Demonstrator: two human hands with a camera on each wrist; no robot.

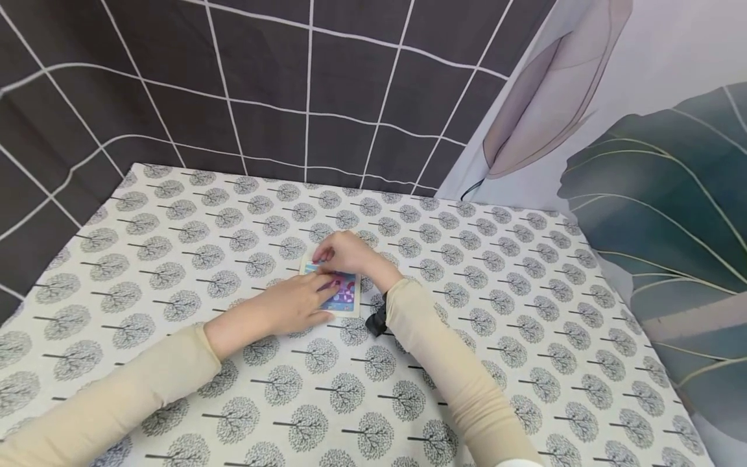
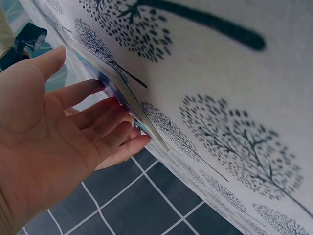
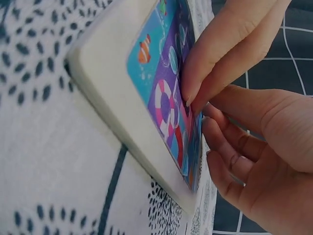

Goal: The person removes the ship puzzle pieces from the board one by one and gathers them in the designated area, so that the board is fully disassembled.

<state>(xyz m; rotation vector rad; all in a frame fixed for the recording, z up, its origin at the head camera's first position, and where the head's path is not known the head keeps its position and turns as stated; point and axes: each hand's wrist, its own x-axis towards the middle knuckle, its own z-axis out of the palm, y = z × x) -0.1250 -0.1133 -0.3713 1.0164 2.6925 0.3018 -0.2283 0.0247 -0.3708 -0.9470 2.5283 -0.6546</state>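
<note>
left hand (image 1: 286, 303) loosely straight-fingered on the picture board (image 1: 349, 298), which sits on tree-print cloth (image 1: 578, 363), right hand (image 1: 345, 253) curled at its far end, can't tell if pinching anything, sideways push might skid it

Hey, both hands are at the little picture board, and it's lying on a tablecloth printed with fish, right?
Not quite: the head view shows the tablecloth is printed with trees, not fish. The left hand and right hand are both at the picture board.
</note>
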